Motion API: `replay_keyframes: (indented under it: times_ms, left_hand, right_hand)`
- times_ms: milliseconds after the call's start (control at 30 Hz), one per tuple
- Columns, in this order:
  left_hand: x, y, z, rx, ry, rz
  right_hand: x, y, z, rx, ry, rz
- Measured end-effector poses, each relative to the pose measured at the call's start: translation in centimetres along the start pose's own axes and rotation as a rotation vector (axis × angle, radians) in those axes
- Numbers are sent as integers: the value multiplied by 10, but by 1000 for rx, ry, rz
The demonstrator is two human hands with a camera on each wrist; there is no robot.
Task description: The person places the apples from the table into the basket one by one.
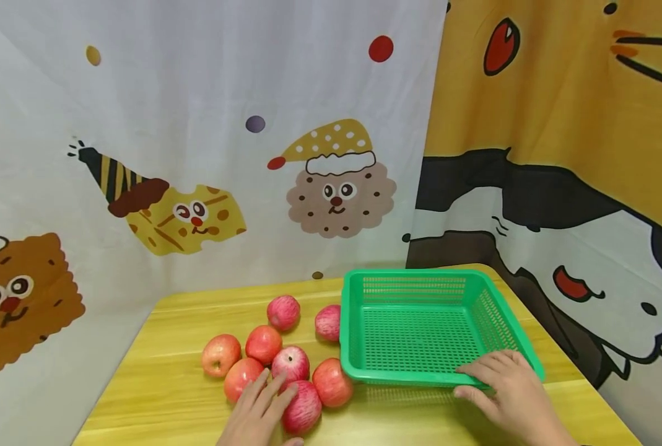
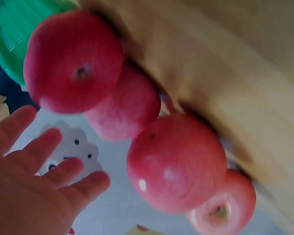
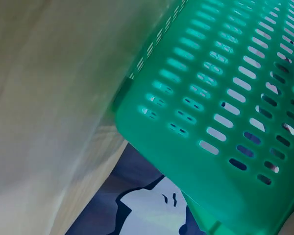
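Several red apples lie grouped on the left half of the table. My left hand (image 1: pixel 258 412) is over the group's near side, its fingers spread beside a striped red apple (image 1: pixel 303 409). In the left wrist view, that hand (image 2: pixel 34 181) has extended fingers and an uncurled palm with nothing in it; a dark red apple (image 2: pixel 73 58) is close by. On the right stands a green plastic basket (image 1: pixel 409 376) with nothing inside. My right hand (image 1: pixel 509 393) grips its near right rim, fingers over the edge and thumb outside. The right wrist view shows mostly the basket's slotted wall (image 3: pixel 210 98).
A yellow wood-grain table (image 1: pixel 158 371) bears everything. One apple (image 1: pixel 328 323) sits right against the basket's left side, and another (image 1: pixel 283 312) lies farther back. Behind hangs a white cartoon curtain (image 1: pixel 197 93), with a yellow cartoon curtain (image 1: pixel 559 111) on the right.
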State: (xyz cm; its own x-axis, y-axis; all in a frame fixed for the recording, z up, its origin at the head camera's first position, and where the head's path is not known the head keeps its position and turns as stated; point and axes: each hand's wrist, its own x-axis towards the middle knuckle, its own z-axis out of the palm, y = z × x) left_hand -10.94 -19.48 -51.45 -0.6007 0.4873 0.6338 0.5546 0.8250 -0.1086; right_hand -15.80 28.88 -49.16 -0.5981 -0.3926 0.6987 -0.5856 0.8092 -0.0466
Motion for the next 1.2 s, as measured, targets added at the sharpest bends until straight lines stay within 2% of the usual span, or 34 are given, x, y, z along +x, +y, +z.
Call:
replay_keyframes:
  times_ms: [67,167,333,433,533,633,767,867,967,1100,1200]
  left_hand:
    - [-2,4,5,-7,-30,-14]
    - [-5,9,9,-30,-79,-53]
    - [1,17,9,-127,-204,-140]
    - [7,22,8,-190,-300,-195]
    - [13,26,7,-253,-394,-256]
    - [16,30,8,-299,-439,-294]
    - [17,30,9,-323,-426,-308]
    - [20,28,3,-340,-425,-356]
    - [28,26,-9,-321,-358,-404]
    - [51,25,-29,-322,-254,-459]
    - [77,26,-38,-380,-243,-482]
  right_hand:
    - [-2,1,2,-7,-8,-33]
    - [-3,2,2,-7,-31,-38]
    - [0,4,1,-6,-54,-31]
    - [-1,3,3,-19,-50,8]
    - [-6,-1,8,-51,-13,70]
    - [-9,-3,14,-61,25,121]
    - [-10,-4,22,-51,64,119]
    - [-8,-5,24,-67,90,100]
    - [-7,-6,25,-78,103,97]
    - [-7,-5,23,-75,101,102]
    - [-8,-3,21,-75,92,100]
